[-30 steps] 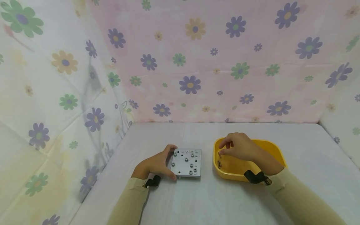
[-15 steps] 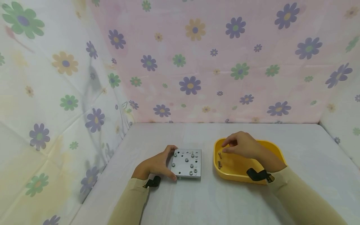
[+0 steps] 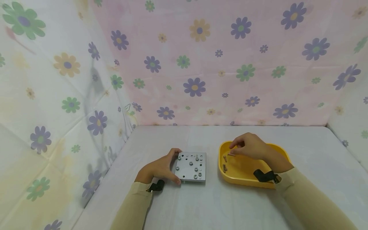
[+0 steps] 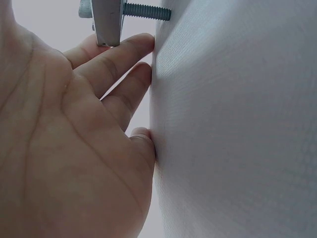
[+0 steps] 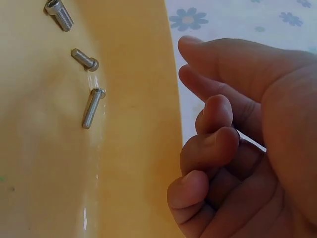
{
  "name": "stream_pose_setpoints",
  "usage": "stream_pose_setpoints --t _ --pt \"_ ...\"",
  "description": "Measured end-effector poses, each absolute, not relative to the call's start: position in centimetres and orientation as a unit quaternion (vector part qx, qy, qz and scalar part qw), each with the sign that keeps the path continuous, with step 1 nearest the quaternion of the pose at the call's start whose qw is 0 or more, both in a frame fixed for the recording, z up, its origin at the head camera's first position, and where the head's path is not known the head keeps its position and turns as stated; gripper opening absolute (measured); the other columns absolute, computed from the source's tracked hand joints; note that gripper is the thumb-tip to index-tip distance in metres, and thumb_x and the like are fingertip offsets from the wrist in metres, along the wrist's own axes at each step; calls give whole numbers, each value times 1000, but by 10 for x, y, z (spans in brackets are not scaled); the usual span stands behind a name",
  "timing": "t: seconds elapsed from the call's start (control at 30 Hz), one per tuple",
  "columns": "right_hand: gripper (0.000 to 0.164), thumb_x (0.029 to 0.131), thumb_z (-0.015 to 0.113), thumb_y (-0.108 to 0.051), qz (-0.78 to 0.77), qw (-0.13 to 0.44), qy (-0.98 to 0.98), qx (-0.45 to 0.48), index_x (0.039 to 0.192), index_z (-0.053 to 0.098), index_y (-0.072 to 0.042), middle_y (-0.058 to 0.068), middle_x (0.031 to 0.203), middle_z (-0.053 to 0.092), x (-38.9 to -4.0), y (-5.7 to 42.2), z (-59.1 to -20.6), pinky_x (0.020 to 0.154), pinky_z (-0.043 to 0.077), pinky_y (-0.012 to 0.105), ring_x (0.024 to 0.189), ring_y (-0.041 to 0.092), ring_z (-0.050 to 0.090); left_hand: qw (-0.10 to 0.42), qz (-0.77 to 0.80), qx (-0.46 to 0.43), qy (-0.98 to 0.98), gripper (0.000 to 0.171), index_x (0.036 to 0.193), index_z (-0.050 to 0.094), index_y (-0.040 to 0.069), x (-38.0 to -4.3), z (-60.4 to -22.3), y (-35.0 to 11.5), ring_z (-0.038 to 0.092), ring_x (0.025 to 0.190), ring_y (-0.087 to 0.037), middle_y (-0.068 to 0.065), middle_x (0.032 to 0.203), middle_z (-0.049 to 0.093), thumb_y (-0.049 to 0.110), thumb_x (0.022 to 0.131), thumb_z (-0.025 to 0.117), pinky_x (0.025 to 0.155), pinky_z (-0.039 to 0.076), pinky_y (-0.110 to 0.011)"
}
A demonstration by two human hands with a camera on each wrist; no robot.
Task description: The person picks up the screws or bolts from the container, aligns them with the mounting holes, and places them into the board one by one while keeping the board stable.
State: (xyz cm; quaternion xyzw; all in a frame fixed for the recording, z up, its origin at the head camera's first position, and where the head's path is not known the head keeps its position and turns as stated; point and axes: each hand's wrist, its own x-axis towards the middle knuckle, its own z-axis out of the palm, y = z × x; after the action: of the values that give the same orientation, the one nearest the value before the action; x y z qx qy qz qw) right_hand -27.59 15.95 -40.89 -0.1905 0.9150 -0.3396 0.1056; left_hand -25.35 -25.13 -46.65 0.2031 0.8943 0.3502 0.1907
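A square silver metal plate (image 3: 187, 170) rests on the table, with several socket-head screws standing in its holes. My left hand (image 3: 161, 167) holds it by the left side, thumb at the near corner and fingers at the far corner. In the left wrist view, a threaded screw shank (image 4: 147, 11) sticks out from the plate's underside towards the table. My right hand (image 3: 250, 147) hovers over a yellow bin (image 3: 238, 181), fingers loosely bent with nothing between them in the right wrist view. Three loose screws lie in the bin: one long (image 5: 93, 109), one shorter (image 5: 84, 59), and one thicker (image 5: 60, 16).
White cloth covers the table (image 3: 184, 207). Flower-printed fabric (image 3: 212, 105) hangs behind and at both sides. Black camera mounts sit on the left wrist (image 3: 157, 185) and the right wrist (image 3: 263, 175). The bin stands right of the plate, with a gap between them.
My right hand has drawn slightly right and away from the screws at the bin's left side, and another screw shows by its fingertips. The left hand and plate stay put.
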Motion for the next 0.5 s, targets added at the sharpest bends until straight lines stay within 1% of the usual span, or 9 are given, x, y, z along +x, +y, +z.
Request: stream_pose_setpoints --t 0.23,0.5 --pt "23 90 81 -33 -337 113 916 -184 107 80 -17 2 76 57 -280 165 -412 57 38 25 70 18 51 194 358 203 891 124 151 26 27 -252 -465 -251 35 149 -17 3 157 42 41 53 101 127 22 -50" --pt "24 91 80 -32 -333 123 917 -183 109 80 -15 2 77 59 -282 167 -416 58 38 26 71 18 52 192 351 194 896 124 150 26 28 -252 -465 -250 35 148 -15 4 156 41 42 52 101 127 22 -48"
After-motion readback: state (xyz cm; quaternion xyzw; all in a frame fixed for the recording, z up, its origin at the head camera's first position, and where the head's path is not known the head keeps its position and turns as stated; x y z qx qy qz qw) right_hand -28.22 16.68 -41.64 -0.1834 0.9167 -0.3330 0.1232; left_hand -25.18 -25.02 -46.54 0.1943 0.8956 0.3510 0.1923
